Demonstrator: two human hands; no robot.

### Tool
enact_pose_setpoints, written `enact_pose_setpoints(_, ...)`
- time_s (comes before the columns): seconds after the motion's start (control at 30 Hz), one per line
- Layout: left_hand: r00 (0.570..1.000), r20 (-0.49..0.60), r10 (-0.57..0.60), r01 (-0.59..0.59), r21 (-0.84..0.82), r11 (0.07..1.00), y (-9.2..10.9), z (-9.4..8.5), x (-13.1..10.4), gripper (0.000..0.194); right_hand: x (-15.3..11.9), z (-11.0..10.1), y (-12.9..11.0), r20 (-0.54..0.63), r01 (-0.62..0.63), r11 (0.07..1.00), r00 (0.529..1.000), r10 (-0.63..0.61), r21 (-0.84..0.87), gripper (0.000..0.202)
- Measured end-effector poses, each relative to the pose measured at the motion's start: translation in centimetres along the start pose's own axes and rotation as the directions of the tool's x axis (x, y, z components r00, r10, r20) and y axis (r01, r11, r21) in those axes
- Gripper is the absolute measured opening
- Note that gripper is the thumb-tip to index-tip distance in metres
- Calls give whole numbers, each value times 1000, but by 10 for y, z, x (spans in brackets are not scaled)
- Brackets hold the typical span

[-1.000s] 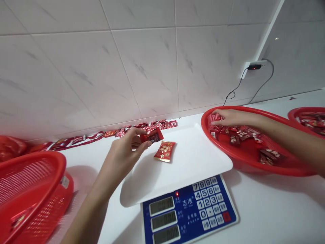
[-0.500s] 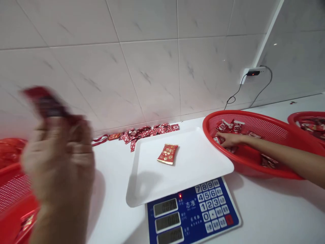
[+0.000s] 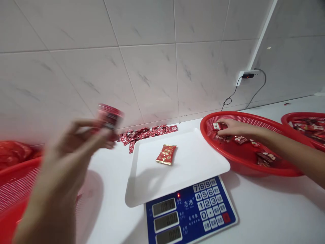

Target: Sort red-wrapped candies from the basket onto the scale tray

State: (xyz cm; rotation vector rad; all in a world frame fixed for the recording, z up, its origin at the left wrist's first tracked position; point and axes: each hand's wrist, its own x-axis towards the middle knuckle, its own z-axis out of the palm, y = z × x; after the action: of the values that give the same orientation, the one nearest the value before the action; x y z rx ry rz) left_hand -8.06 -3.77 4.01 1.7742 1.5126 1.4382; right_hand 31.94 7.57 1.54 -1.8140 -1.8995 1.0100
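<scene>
My left hand (image 3: pixel 73 149), smeared by motion, is raised left of the white tray (image 3: pixel 200 162) with its fingers closed on a red candy packet (image 3: pixel 109 117). On the tray lies one red-and-gold wrapped packet (image 3: pixel 166 155). The tray rests on a blue digital scale (image 3: pixel 189 217) with a keypad and lit displays. Inside the red plastic basket (image 3: pixel 254 171) on the right, my right hand (image 3: pixel 232 128) is closed on a small red candy packet (image 3: pixel 218 126). More red packets (image 3: pixel 265 157) lie in that basket below the hand.
A row of small red packets (image 3: pixel 144 135) lies along the tiled wall. Another red basket (image 3: pixel 15 184) stands at the left, a red plastic bag (image 3: pixel 15 154) behind it. A further filled basket (image 3: pixel 285 118) is at the far right. A cable (image 3: pixel 230 98) hangs from a wall socket.
My left hand has swung right and down toward the tray with its packet. My right hand has lifted slightly in the basket, bringing a packet up. The tray's packet stays put.
</scene>
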Motion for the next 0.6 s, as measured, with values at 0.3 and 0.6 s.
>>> enact_pose_setpoints(0.3,964,264,-40,-14,198,980,-6,73,-7,50,-49,43,-62,-190,293,638,955,-227,712,26)
enact_pose_setpoints(0.6,942,327,77,-73,-25,997,14,94,-24,11,-40,94,-85,98,155,489,886,-452,859,42)
